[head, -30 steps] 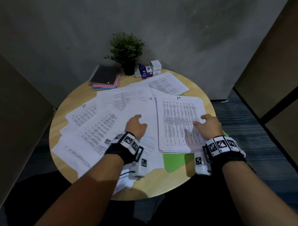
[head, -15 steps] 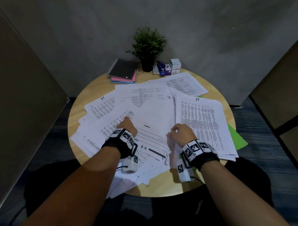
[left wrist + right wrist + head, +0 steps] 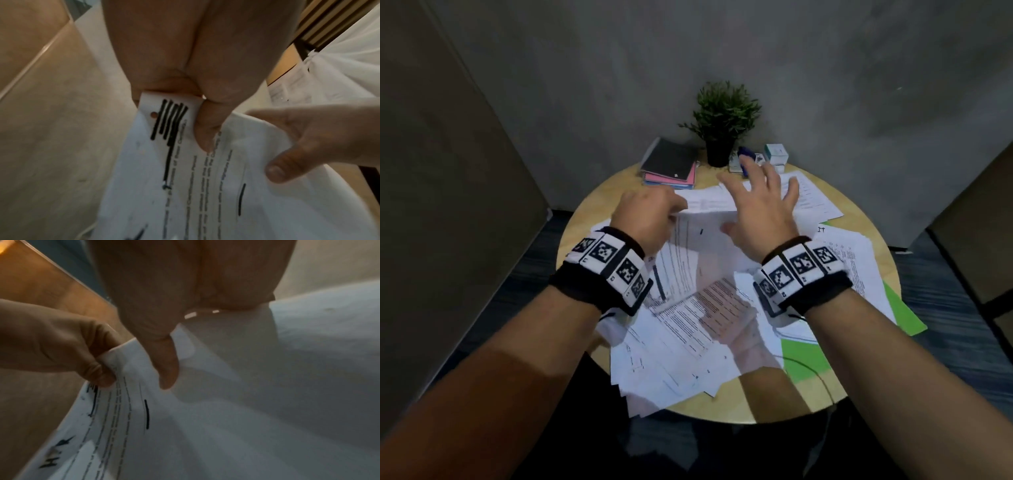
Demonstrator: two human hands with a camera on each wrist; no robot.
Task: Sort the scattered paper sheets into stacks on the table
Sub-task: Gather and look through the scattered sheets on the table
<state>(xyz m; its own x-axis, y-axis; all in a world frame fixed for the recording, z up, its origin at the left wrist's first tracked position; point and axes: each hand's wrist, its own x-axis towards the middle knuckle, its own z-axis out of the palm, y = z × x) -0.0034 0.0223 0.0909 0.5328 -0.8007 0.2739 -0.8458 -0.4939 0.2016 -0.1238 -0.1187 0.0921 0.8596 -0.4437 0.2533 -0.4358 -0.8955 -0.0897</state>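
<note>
Printed white sheets lie scattered over the round wooden table (image 3: pixel 774 404). I hold a few lifted sheets (image 3: pixel 698 260) upright above the pile. My left hand (image 3: pixel 671 214) pinches their top left corner; the left wrist view shows the thumb (image 3: pixel 205 129) pressed beside black marker lines. My right hand (image 3: pixel 743 212) holds the top edge, thumb (image 3: pixel 166 366) in front, spread fingers behind the paper. Loose sheets (image 3: pixel 678 359) spread toward the near edge. A neater stack (image 3: pixel 859 260) lies at the right.
A green sheet (image 3: pixel 801 356) shows under the right stack. At the table's far edge stand a potted plant (image 3: pixel 722 120), stacked notebooks (image 3: pixel 671 162) and small boxes (image 3: pixel 775 154). A thin cable (image 3: pixel 818 377) crosses the near right. A grey wall stands close behind.
My right hand left the right stack and came to the middle pile. Both hands then took hold of sheets and raised them off the table toward the camera.
</note>
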